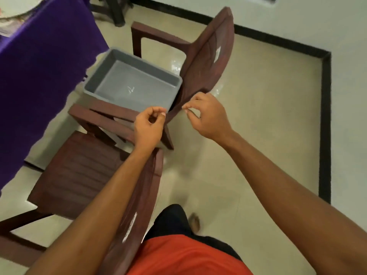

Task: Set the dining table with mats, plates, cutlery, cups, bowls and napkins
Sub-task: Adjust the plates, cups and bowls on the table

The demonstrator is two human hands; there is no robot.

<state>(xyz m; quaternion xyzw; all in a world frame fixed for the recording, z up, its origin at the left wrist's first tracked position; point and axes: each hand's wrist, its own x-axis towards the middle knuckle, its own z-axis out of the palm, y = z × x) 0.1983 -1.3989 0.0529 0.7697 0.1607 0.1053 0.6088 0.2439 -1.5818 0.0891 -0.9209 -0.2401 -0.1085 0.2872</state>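
An empty grey plastic tub [111, 76] sits on the seat of a brown plastic chair [208, 56] beside the table. The table [39, 66] carries a purple cloth, and a plate [15, 6] shows at its top left corner. My left hand [149, 128] hovers over the chair's near armrest with its fingers curled and thumb against the fingertips, holding nothing that I can see. My right hand [206, 116] is beside the lower edge of the chair's backrest, fingers loosely curled, nothing visible in it.
A second brown chair [83, 175] stands close below me, its backrest under my left forearm. Beige tiled floor [258, 135] with a black border strip [325, 126] lies to the right. My foot [195, 221] is on the floor.
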